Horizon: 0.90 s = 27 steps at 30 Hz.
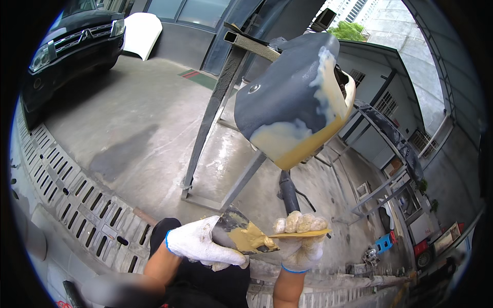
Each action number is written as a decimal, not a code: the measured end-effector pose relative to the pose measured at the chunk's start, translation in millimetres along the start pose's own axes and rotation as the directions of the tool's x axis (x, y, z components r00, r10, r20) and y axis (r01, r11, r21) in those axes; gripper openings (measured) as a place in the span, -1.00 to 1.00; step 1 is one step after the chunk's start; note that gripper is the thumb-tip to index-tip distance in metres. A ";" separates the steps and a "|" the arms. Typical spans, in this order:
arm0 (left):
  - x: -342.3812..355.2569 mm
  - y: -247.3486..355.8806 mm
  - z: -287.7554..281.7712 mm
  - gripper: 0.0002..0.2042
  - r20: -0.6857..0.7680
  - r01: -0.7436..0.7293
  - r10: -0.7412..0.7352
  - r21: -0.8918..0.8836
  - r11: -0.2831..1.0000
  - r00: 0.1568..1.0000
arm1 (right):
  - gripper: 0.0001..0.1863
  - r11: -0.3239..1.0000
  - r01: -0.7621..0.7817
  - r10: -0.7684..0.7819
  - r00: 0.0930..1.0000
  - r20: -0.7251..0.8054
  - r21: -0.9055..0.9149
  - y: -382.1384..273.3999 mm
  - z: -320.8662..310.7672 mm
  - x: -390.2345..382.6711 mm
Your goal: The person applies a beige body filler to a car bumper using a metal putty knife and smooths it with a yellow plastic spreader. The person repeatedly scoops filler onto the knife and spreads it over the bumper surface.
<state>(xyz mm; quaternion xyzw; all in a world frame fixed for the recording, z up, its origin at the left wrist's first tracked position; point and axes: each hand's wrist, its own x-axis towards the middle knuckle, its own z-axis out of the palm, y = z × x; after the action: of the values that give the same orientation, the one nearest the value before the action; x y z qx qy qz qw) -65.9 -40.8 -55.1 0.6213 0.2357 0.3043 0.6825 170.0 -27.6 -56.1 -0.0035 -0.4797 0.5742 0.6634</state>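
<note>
Below the panel, at six o'clock: both hands met over the work, each in a white knitted glove smeared with filler.
Left hand (205, 245): clenched round a dark flat mixing board (241, 233), held roughly level.
Right hand (300, 241): gripped a thin yellow plastic spreader (303, 234), its blade lying edge-on at three o'clock of the board and touching or just beside it; exact contact could not be told.
Board contents: a heap of tan-yellow body filler (250, 238) sat on the board's upper face, towards the spreader side.
Spreader contents: a thin coat of the same filler along the blade, as far as could be seen.
Panel: a dark grey curved car body part (287, 97) hung at twelve o'clock on a grey metal stand (215, 102), well apart from the hands, with pale and yellow filler already over its lower corner and right edge.
Other containers: none open in view; small boxes at four o'clock were too distant to read.
Risk, drip: the heap could likely slide off if the board tilted, landing on the concrete floor (128, 123) or the drain grating (77, 195).
Risk, hardening: filler left standing on the board might stiffen and drag lumps across the panel.
Risk, stand: a hard push could probably rock the panel on its stand.
Risk, car: the black car (72, 41) at ten o'clock stood far off, so splashes seemed unlikely.
</note>
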 end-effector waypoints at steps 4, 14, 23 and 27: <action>6.7 -10.8 -0.5 -0.80 0.004 0.032 -0.032 0.043 0.999 0.999 | -0.73 0.991 0.007 -0.022 0.994 0.111 0.134 -2.7 2.7 2.5; 3.7 -9.9 -2.2 -0.79 0.048 0.051 -0.050 -0.014 0.999 0.998 | -0.74 0.914 -0.061 0.095 0.993 0.066 -0.400 0.1 -9.3 -0.3; 12.5 -16.3 -6.6 -0.80 0.177 0.101 -0.090 -0.052 0.994 0.980 | -0.82 0.995 -0.096 0.092 0.984 0.153 0.015 1.2 9.4 15.8; 14.2 -8.4 -2.6 -0.80 0.212 0.071 -0.039 -0.146 0.987 0.977 | -0.77 0.977 -0.165 0.188 0.967 0.174 -0.136 6.0 -14.8 9.3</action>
<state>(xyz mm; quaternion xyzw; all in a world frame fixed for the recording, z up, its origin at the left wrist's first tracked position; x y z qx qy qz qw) -56.6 -29.3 -62.9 0.5888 0.1560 0.2357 0.7573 173.8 -10.3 -61.5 -0.0327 -0.5710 0.5990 0.5605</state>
